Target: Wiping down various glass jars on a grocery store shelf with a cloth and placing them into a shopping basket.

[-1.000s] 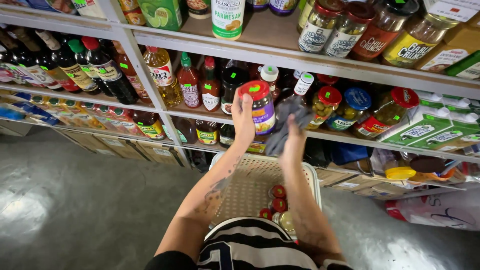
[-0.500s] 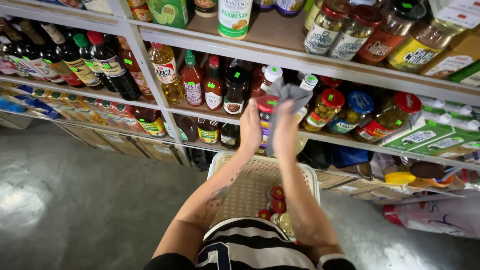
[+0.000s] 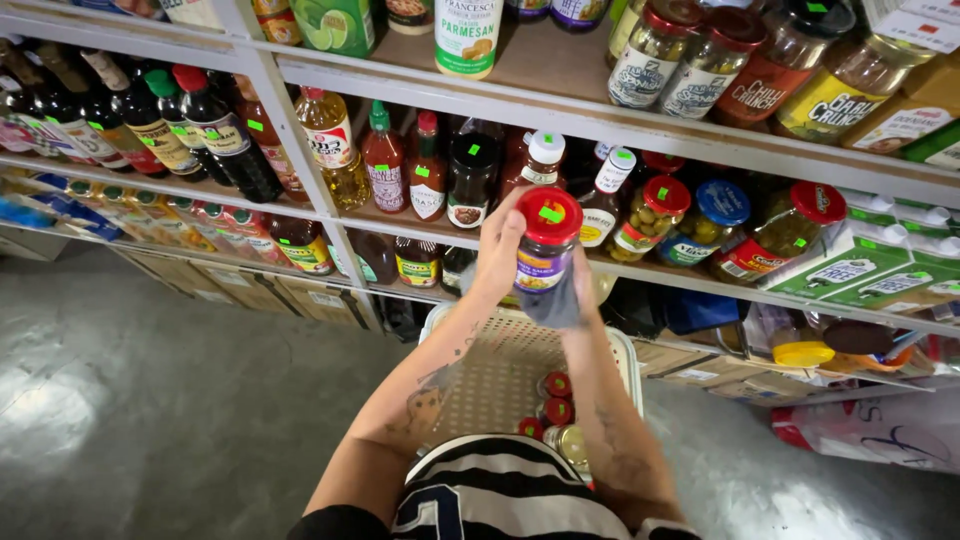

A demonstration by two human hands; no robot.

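The dark glass jar with a red lid (image 3: 545, 255) has come off the shelf (image 3: 640, 270). Left hand (image 3: 500, 250) fingers clamp it; right hand (image 3: 580, 290) supports behind, above the white plastic basket (image 3: 625, 350).

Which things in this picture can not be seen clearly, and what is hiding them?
- Right hand, head view: mostly hidden behind the red-lidded jar and a grey cloth.
- Basket: its near part and some lidded jars are covered by the striped shirt and forearms.
- Top-shelf jars: cut off by the upper edge.
- Back-row bottles: too dark.
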